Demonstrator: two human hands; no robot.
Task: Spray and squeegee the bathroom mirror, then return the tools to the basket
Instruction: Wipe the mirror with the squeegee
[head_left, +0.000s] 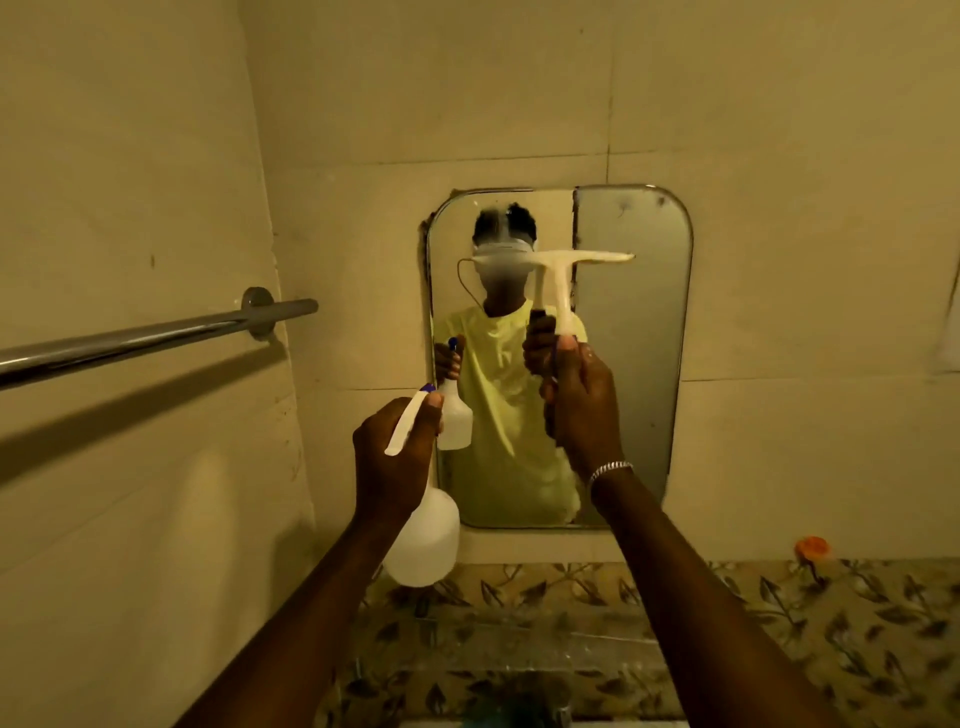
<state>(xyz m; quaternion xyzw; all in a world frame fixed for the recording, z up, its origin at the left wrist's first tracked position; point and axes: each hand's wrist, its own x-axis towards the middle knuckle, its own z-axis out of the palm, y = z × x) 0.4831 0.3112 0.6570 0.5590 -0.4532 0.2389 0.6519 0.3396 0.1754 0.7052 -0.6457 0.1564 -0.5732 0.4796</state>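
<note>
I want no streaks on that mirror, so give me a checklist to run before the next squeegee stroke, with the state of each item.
1. Squeegee gripped: ok, the right hand is closed on its handle.
2. Blade level: ok, it lies across, high on the mirror.
3. Blade flat against the glass: cannot tell from this angle.
4. Glass wetted: cannot tell; a hazy patch shows near the top left, the rest is unclear.
5. Spray bottle out of the stroke path: ok, the left hand holds it low, off the mirror's lower left corner.
6. Basket ready for the tools: cannot tell, it is not in view.
</note>
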